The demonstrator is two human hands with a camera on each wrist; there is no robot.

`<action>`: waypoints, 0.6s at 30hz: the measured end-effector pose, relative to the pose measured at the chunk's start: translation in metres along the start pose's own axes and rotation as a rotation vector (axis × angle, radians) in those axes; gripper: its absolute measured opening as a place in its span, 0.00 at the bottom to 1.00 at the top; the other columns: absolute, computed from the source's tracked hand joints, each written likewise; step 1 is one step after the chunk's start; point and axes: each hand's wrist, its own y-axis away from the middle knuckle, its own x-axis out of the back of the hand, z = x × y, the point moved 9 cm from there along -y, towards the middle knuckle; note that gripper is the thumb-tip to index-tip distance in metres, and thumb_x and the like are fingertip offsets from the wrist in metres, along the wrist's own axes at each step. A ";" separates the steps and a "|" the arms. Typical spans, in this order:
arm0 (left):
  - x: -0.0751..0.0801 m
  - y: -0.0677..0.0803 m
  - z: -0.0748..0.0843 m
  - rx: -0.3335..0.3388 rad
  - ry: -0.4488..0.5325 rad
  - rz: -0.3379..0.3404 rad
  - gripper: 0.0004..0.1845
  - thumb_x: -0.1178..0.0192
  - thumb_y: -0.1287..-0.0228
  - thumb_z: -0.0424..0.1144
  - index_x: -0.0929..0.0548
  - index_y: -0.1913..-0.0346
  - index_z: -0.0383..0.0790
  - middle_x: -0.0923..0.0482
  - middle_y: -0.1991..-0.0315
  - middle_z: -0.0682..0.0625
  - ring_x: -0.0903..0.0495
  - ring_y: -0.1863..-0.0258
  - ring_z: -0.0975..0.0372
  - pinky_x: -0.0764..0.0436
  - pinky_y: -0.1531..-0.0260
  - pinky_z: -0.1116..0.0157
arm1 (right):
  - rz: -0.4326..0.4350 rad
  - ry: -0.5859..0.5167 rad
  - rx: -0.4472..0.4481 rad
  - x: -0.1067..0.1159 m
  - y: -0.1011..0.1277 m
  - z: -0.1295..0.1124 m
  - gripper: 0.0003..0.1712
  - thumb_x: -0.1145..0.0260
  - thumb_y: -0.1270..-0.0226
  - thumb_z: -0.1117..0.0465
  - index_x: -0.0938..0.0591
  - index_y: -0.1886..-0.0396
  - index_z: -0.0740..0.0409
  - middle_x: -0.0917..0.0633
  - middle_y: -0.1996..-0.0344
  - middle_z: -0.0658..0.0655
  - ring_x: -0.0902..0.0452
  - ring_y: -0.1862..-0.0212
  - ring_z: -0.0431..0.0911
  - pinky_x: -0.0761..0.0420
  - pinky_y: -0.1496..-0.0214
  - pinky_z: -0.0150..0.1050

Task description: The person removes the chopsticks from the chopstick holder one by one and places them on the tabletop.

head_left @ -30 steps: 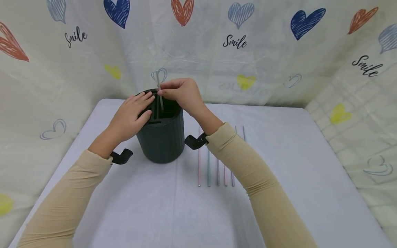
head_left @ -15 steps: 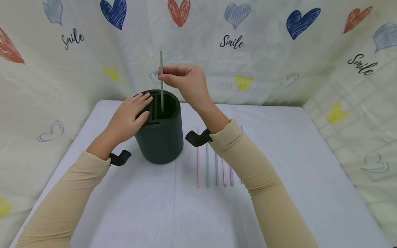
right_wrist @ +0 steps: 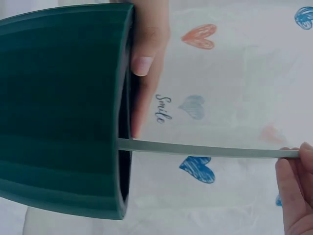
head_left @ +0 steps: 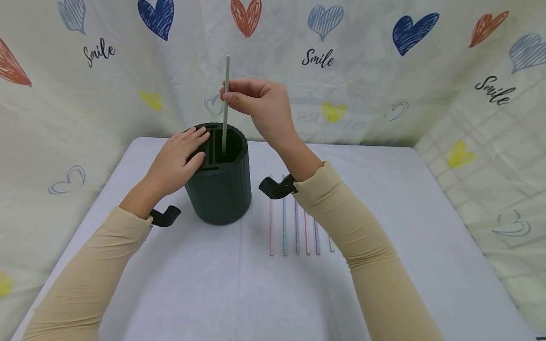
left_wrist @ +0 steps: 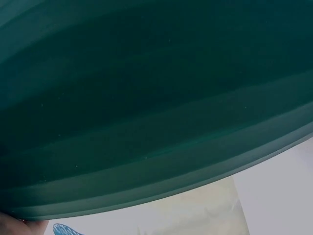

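Observation:
A dark green ribbed utensil holder [head_left: 219, 199] stands upright on the table, its top split by dividers into compartments. My left hand [head_left: 177, 158] rests on its left rim, fingers spread over the top. Above the holder, my right hand [head_left: 270, 109] pinches a thin pale grey-green stick [head_left: 227, 71] between thumb and fingertips, near its upper part. The stick is almost vertical, its lower end inside the right-hand compartment. In the right wrist view the stick [right_wrist: 210, 150] runs out past the holder's rim; the holder's wall [left_wrist: 156, 98] fills most of the left wrist view.
Several thin pastel sticks [head_left: 285, 232], pink, blue and purple, lie side by side on the white tablecloth [head_left: 239, 293] right of the holder, partly covered by my right forearm. A cloth backdrop [head_left: 273, 61] printed with hearts hangs close behind the table.
My right hand has risen and shifted slightly right, drawing the stick higher so that more of it shows above the holder. My left hand has kept its place on the rim.

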 end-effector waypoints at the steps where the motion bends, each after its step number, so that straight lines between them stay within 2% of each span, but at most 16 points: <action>1: 0.000 0.000 0.000 -0.004 0.001 0.001 0.28 0.58 0.22 0.44 0.38 0.24 0.38 0.43 0.22 0.43 0.49 0.20 0.47 0.53 0.21 0.45 | 0.004 -0.004 0.014 0.001 0.001 -0.003 0.13 0.32 0.36 0.71 0.14 0.53 0.73 0.11 0.57 0.66 0.11 0.58 0.42 0.14 0.46 0.40; 8: 0.001 0.002 0.000 -0.013 0.005 0.011 0.28 0.58 0.22 0.44 0.37 0.24 0.37 0.42 0.22 0.41 0.48 0.21 0.46 0.53 0.21 0.45 | 0.050 -0.031 0.062 0.009 0.010 -0.032 0.13 0.32 0.37 0.72 0.14 0.53 0.73 0.09 0.63 0.59 0.12 0.58 0.43 0.14 0.45 0.39; 12: 0.001 0.002 0.001 -0.009 0.009 0.012 0.28 0.57 0.22 0.44 0.37 0.24 0.38 0.42 0.22 0.42 0.49 0.21 0.47 0.53 0.21 0.47 | 0.094 -0.087 0.134 0.021 0.016 -0.055 0.13 0.32 0.38 0.74 0.16 0.53 0.77 0.10 0.68 0.54 0.11 0.60 0.43 0.14 0.45 0.41; 16: 0.001 0.001 0.002 -0.011 0.008 0.008 0.28 0.58 0.22 0.44 0.37 0.24 0.38 0.43 0.22 0.42 0.49 0.20 0.47 0.53 0.21 0.47 | 0.131 -0.149 0.170 0.036 0.021 -0.075 0.13 0.33 0.39 0.76 0.16 0.54 0.77 0.10 0.69 0.54 0.11 0.60 0.46 0.14 0.45 0.42; 18: 0.000 0.000 0.002 -0.013 0.004 0.003 0.28 0.58 0.22 0.44 0.38 0.24 0.38 0.43 0.22 0.42 0.49 0.20 0.47 0.53 0.21 0.47 | 0.139 -0.146 0.181 0.044 0.024 -0.083 0.12 0.33 0.38 0.76 0.16 0.54 0.77 0.10 0.68 0.54 0.11 0.60 0.47 0.14 0.44 0.42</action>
